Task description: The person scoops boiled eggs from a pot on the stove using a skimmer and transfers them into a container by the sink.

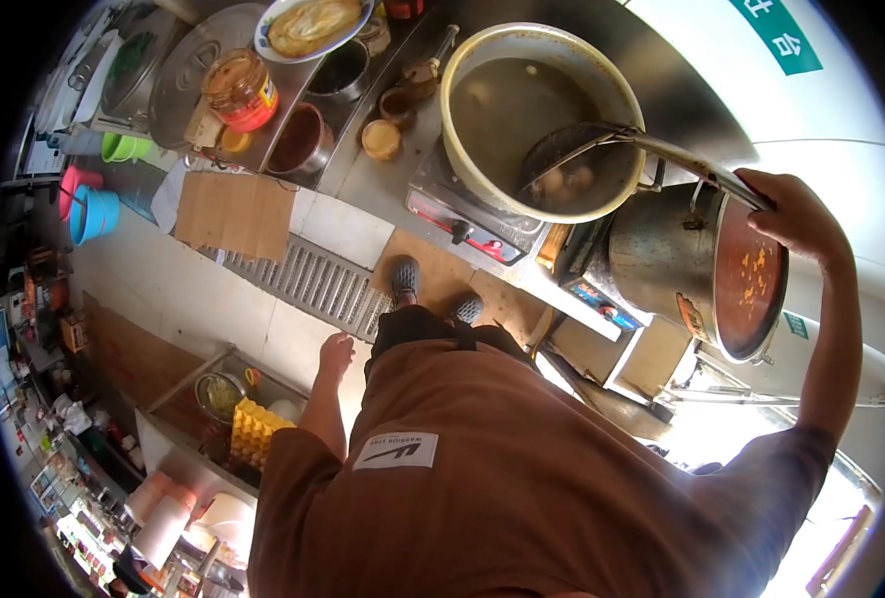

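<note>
My right hand (801,211) is wrapped round the end of the long metal handle of a skimmer (697,161). The skimmer's dark bowl dips into the murky liquid of a large pot (454,120), near its right side. A few rounded brown pieces (565,183) sit in the bowl; they look like eggs, but I cannot be sure. The pot stands on a portable gas stove (462,227) with a black knob. My left hand (337,353) hangs low beside my body, fingers curled in, apart from everything, with nothing visible in it.
Right of the pot stands a tall pot of red, oily broth (751,274) on another stove. Along the counter's left lie a red-labelled jar (240,92), a sauce container (301,140) and a plate of food (313,25). Yellow egg trays (256,431) and a floor drain grate (313,286) are behind.
</note>
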`<state>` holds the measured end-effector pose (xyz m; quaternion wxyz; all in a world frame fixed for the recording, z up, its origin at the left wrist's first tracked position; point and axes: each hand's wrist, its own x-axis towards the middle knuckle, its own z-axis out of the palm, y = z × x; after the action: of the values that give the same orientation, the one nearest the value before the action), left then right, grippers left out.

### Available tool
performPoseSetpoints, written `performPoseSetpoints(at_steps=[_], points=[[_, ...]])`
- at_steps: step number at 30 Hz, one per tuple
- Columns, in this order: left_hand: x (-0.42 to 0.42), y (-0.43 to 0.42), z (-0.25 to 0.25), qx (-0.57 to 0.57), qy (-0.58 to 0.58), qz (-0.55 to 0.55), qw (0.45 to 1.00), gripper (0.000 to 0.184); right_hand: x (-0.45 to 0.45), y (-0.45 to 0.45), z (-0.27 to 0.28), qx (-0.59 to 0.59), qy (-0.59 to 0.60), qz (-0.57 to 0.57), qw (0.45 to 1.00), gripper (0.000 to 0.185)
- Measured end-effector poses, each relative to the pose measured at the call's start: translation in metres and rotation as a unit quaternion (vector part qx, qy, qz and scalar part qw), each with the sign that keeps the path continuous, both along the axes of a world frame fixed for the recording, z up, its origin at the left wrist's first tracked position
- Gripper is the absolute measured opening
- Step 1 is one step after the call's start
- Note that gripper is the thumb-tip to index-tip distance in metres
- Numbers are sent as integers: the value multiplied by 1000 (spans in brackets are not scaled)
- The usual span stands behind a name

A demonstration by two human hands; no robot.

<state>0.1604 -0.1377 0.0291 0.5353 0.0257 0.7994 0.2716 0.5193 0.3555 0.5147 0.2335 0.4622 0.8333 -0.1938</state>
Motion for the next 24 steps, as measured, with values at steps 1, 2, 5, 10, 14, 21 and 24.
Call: performPoseSetpoints(at_steps=[1,2,5,10,14,21,24], points=[[-1,1,-1,-1,1,0,1000,41,2,4,-1,-11,5,-2,1000,43],[-1,1,-1,-2,2,0,1000,40,4,7,-1,-23,11,-4,1000,46],[-3,3,-2,11,-2,10,1000,39,9,12,-3,-53,30,-45,997,47],[-5,5,-3,11,-2,-6,1000,38,5,8,5,-83,9,-144,986,51],[-9,6,-3,9,-4,-9,1000,38,14,10,3,-128,23,-202,971,47],[-15,8,-6,13,-2,-9,1000,37,34,-3,-15,-192,111,-232,947,39],[-17,9,-7,9,6,-30,999,37,42,-8,-22,-219,119,-252,935,35]])
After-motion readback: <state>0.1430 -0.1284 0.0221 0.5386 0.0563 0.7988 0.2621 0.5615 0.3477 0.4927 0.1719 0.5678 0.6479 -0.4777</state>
